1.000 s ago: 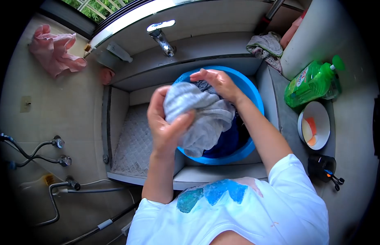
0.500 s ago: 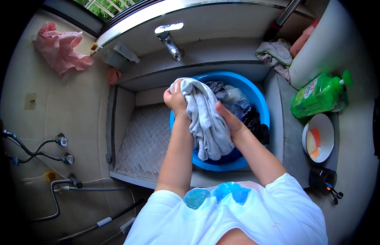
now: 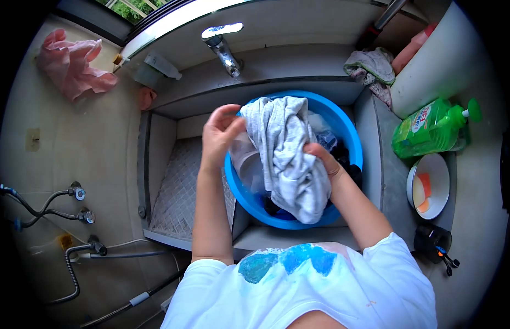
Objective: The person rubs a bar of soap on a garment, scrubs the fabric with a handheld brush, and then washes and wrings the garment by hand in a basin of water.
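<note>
A light grey garment (image 3: 285,151), bunched in loose folds, is held up over a blue basin (image 3: 351,126). My right hand (image 3: 324,159) grips its right side, thumb on top and the other fingers hidden beneath the cloth. Just left of the garment's upper end is my left hand (image 3: 219,137), its fingers parted and curved, with nothing in them. Inside the basin lie dark clothes (image 3: 342,159) and some whitish fabric (image 3: 249,164), partly covered by the garment.
The basin stands in a grey sink with a ridged washboard (image 3: 183,186) on the left. A faucet (image 3: 224,52) rises behind it. On the right are a green pump bottle (image 3: 427,129), a white bowl (image 3: 436,186) with sponge pieces, and a black holder (image 3: 430,241).
My left hand has let go of the grey garment and moved left. The garment has shifted right and turned, and my right hand has closed on its side.
</note>
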Motion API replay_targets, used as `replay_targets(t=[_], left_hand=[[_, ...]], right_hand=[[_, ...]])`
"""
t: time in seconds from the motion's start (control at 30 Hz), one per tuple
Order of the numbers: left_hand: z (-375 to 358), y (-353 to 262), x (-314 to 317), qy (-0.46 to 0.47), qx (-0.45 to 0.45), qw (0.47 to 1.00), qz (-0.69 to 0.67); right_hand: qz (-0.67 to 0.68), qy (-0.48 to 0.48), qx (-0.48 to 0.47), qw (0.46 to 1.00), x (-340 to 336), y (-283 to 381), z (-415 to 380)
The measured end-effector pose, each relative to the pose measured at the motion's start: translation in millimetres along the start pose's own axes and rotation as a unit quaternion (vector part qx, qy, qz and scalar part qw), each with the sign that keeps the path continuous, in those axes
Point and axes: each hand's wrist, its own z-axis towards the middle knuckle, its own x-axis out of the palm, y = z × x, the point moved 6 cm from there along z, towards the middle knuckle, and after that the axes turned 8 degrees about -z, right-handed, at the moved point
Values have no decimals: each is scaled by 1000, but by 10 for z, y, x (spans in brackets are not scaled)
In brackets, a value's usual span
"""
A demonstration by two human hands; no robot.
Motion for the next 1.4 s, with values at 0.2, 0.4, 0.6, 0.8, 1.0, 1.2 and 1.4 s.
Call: replay_targets(t=[0.2,0.4,0.6,0.8,1.0,1.2,1.4], left_hand=[[43,117,410,195,-32,905,-377],[-54,-87,758,397,1,824,-405],[-167,-398,804,200,-56,963,-171],[-297,-408,857,140,28,981,129],[-406,-509,1003,59,184,942,273],[-522,-418,989,-12,211,929,305],[-735,-466,915,-85,216,947,223]], right_hand=[[92,80,32,992,-137,-146,-17],[67,115,75,988,31,-304,-91],[-295,30,67,953,125,-148,-17],[-450,-69,-4,890,-32,-170,61],[-586,-117,-189,779,-44,-228,127],[-657,-201,-264,677,-115,-357,188],[-604,-245,-283,704,37,-429,78]])
